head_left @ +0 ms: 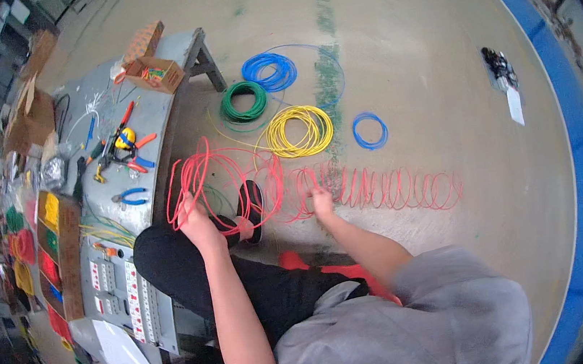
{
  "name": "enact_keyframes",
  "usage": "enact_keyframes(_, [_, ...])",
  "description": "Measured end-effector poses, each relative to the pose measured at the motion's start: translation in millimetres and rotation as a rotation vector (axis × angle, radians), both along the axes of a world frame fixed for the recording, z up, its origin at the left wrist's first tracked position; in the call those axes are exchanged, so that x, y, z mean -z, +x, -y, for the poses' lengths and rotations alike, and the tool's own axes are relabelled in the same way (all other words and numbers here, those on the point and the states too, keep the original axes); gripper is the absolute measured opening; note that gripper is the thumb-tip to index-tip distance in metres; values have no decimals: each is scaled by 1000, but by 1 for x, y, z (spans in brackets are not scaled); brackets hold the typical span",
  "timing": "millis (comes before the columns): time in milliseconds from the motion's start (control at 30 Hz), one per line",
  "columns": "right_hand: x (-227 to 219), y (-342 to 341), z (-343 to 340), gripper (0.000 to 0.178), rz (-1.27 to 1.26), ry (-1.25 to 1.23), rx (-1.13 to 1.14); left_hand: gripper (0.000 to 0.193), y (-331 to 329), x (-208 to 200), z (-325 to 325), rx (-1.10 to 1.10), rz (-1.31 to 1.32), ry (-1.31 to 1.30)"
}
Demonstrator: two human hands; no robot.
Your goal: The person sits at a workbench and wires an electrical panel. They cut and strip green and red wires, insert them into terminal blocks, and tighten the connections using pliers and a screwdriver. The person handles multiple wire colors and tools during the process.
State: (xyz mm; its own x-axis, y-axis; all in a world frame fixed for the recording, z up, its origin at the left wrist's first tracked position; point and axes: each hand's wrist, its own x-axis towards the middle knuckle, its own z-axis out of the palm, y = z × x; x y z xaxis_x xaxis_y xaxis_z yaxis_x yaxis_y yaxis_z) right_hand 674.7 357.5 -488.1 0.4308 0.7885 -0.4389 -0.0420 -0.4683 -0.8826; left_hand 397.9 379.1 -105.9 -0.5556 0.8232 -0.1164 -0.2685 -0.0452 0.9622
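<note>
My left hand point(192, 214) is closed round several loops of red wire point(276, 191) in front of my knee. To its right, my right hand point(321, 201) grips the same wire with curled fingers. From there the red wire trails off to the right in a long row of loose, spring-like turns along the floor. Beyond my hands lie a coil of yellow wire point(272, 139), a coil of green wire point(224, 109) and a large coil of blue wire point(248, 68). A smaller blue wire ring point(355, 135) lies right of the yellow coil.
On my left stands a grey workbench point(168, 99) with blue-handled pliers point(135, 202), other hand tools and a small cardboard box point(164, 83). A panel of circuit breakers point(134, 292) and a divided bin point(73, 300) sit nearer. A black bundle point(501, 69) lies far right.
</note>
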Motion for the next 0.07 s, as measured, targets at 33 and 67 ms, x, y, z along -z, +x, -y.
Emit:
enact_keyframes(33, [-23, 1, 11, 40, -177, 34, -36, 31, -8, 7, 4, -68, -13, -13])
enact_keyframes(67, [-55, 1, 28, 46, -363, 46, -69, 31, -23, 17, 20, -128, -23, -42])
